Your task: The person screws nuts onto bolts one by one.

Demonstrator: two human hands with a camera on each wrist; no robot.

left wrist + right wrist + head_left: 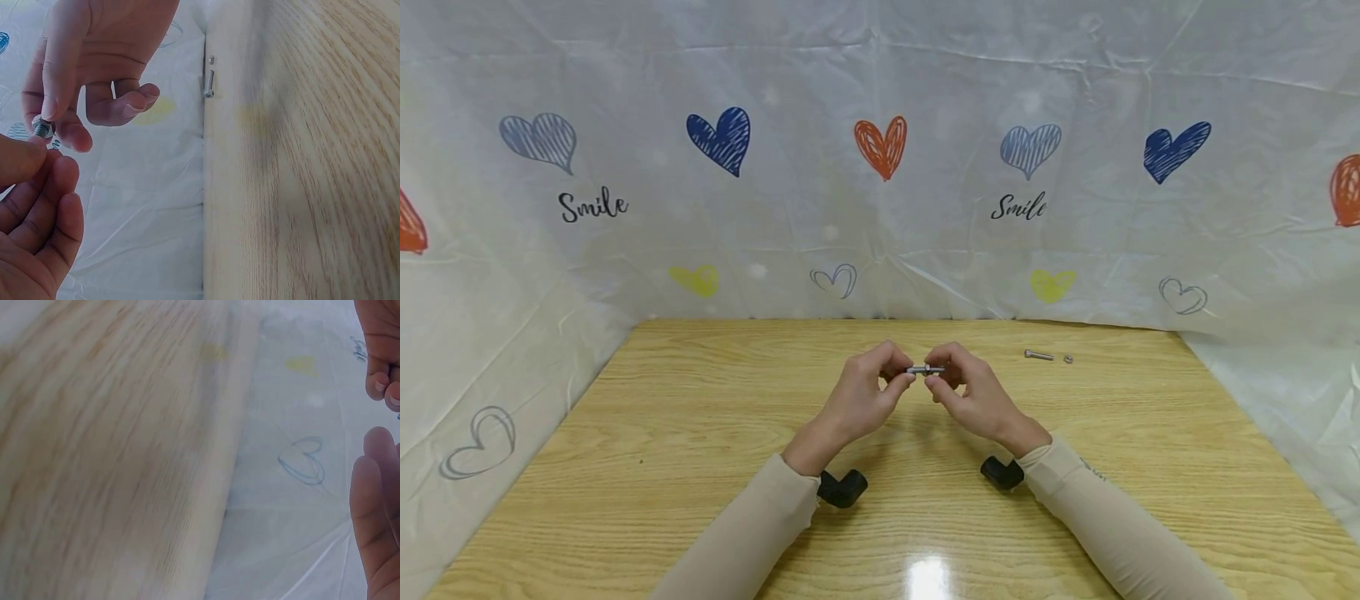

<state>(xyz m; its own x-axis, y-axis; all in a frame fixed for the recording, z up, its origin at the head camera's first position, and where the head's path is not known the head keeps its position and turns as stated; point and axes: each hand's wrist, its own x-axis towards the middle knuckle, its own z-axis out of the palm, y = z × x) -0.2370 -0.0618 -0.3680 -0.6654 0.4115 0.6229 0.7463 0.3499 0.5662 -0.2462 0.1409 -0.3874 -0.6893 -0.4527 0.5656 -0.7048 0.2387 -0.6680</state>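
A silver bolt (919, 370) is held level above the table, pinched at its left end by my left hand (863, 397) between thumb and fingertips. Around its shank sits a hex nut (927, 368). My right hand (973, 395) pinches the nut with thumb and index finger, and the bolt's other end reaches between those fingers. Seen from the left wrist, the threads show between the left fingertips and the nut (42, 127); the right hand's other fingers are loosely bent. The right wrist view shows only parts of both hands, with the bolt out of frame.
A second bolt (1039, 355) and a loose nut (1068, 358) lie at the table's back right. The wood-grain table (715, 400) meets a white sheet (790, 200) printed with hearts. Black angled pieces (844, 489) jut from beneath both wrists.
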